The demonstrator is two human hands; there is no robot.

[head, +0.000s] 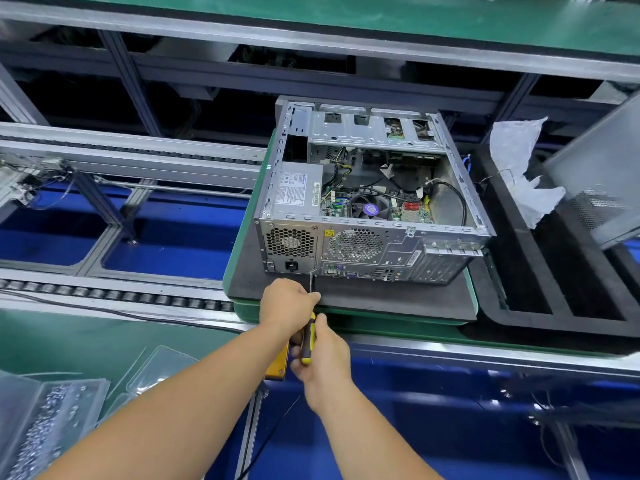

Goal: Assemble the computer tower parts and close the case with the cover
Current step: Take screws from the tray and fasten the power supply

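A person drives a screwdriver (309, 336) into the rear panel of an open computer case (370, 199), which lies on its side on a dark mat (398, 299) over a green pallet (242, 306) on the conveyor line. The left hand (289, 304) is curled round the upper part of the tool, near where the thin shaft leaves the yellow-and-black handle, steadying it; the right hand (320, 351) is wrapped round the lower part of the handle, placed to do the turning. The tip meets the rear panel at its lower edge, just beside the power socket (291, 265) under the power supply (294, 192); whether a screw sits there is too small to tell. The step appears to be fastening the power supply to the back of the case, and it would go best with the shaft kept square to the panel, with firm pressure along its line so the tip does not slip out and mar the metal, and with the guiding hand kept loose enough to let the shaft spin. The case has no side cover on, so its fan and cables show. A perforated grey panel (602, 188), possibly the cover, stands tilted at the right edge of the line, well apart from the case. A tray of small metal parts (45, 420), probably screws, rests at the near left corner of the counter (86, 344).
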